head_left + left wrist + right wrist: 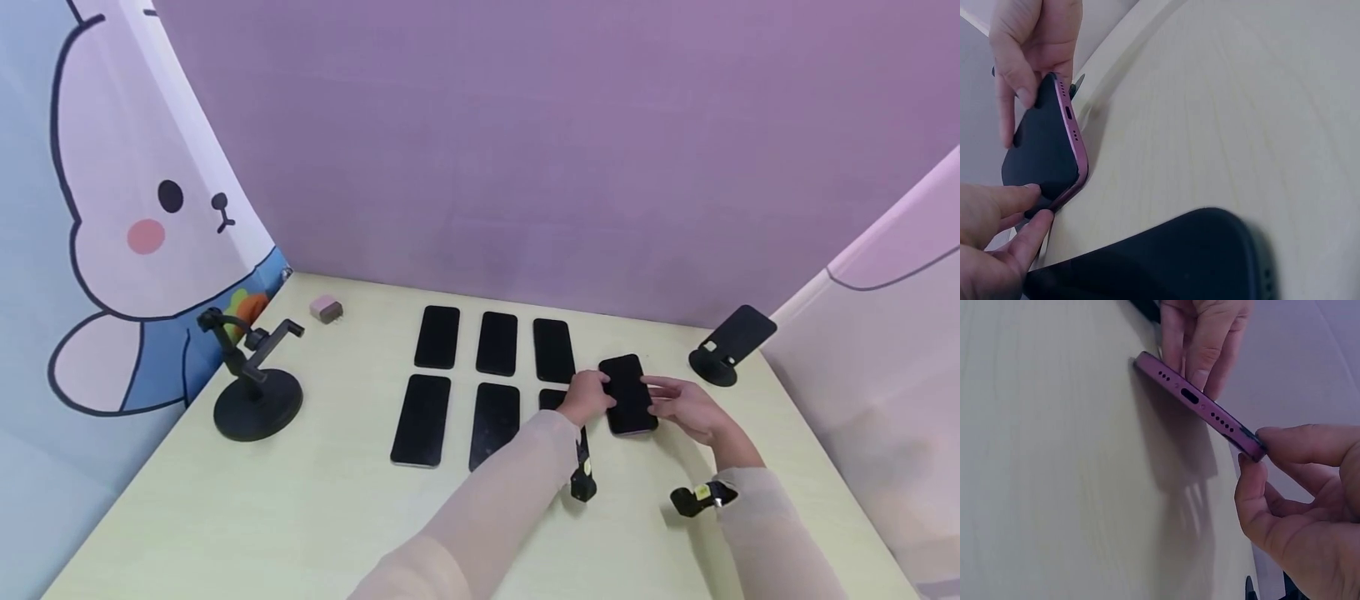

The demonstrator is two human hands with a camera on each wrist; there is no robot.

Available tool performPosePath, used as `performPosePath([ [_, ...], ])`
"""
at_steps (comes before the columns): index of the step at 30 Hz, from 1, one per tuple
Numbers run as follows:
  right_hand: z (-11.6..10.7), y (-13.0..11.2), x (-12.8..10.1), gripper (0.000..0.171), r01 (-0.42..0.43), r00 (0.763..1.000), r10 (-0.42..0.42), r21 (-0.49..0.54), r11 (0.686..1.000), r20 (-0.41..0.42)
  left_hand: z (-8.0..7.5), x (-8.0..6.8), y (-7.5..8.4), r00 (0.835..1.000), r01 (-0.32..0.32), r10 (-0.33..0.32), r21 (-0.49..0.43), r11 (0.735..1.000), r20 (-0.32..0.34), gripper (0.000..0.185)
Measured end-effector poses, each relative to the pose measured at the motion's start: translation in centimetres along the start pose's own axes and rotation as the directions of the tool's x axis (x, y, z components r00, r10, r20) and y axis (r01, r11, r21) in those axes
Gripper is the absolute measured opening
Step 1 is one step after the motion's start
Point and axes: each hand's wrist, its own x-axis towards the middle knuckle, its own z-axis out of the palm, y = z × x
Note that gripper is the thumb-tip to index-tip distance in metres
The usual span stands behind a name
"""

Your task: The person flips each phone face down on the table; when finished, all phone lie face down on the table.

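Observation:
A black-screened phone (pixel 628 394) with a magenta frame is held between both hands, slightly above the pale table (pixel 315 508), right of a grid of phones. My left hand (pixel 595 395) pinches its left edge; in the left wrist view the left hand (pixel 1036 201) has thumb and finger on a corner of the phone (pixel 1044 144). My right hand (pixel 669 402) grips the right edge; in the right wrist view the right hand (pixel 1252 450) pinches the corner of the phone (pixel 1194 400), whose port edge faces the camera and casts a shadow on the table.
Several dark phones (pixel 437 337) lie face up in two rows at mid-table; one (pixel 1166 256) lies under my left wrist. A black stand (pixel 255 392) is at the left, another stand (pixel 731 342) at the far right, a pink charger (pixel 326 308) at the back.

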Motion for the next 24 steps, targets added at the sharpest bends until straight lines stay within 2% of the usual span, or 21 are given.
performPosePath([
  [5,0.1,-0.4,-0.1,0.061,0.019,1.0,-0.019,0.02,1.0,-0.01,-0.1,-0.3,-0.1,0.999,-0.044,0.044,-0.02,0.999,0.006,0.037],
  [10,0.4,-0.8,-0.1,0.064,0.041,0.999,-0.041,0.069,0.997,-0.009,0.1,-0.7,-0.1,0.998,-0.06,0.062,-0.114,0.992,0.014,0.039],
  [14,0.6,-0.9,-0.1,0.067,0.074,0.997,-0.074,0.132,0.988,-0.009,0.5,-0.8,-0.3,0.998,-0.063,0.067,-0.234,0.97,0.007,0.04],
  [18,0.8,-0.8,0.0,0.065,0.082,0.996,-0.084,0.138,0.987,0.006,0.9,-1.1,-0.4,0.998,-0.064,0.069,-0.32,0.945,0.003,0.043],
  [21,0.9,-0.8,0.1,0.062,0.076,0.997,-0.078,0.127,0.989,0.016,1.3,-1.2,-0.4,0.998,-0.038,0.054,-0.432,0.901,0.024,0.045],
  [24,1.0,-0.8,0.1,0.059,0.075,0.997,-0.079,0.149,0.986,0.021,1.7,-1.4,-0.2,0.998,-0.007,0.042,-0.563,0.826,0.048,0.046],
])
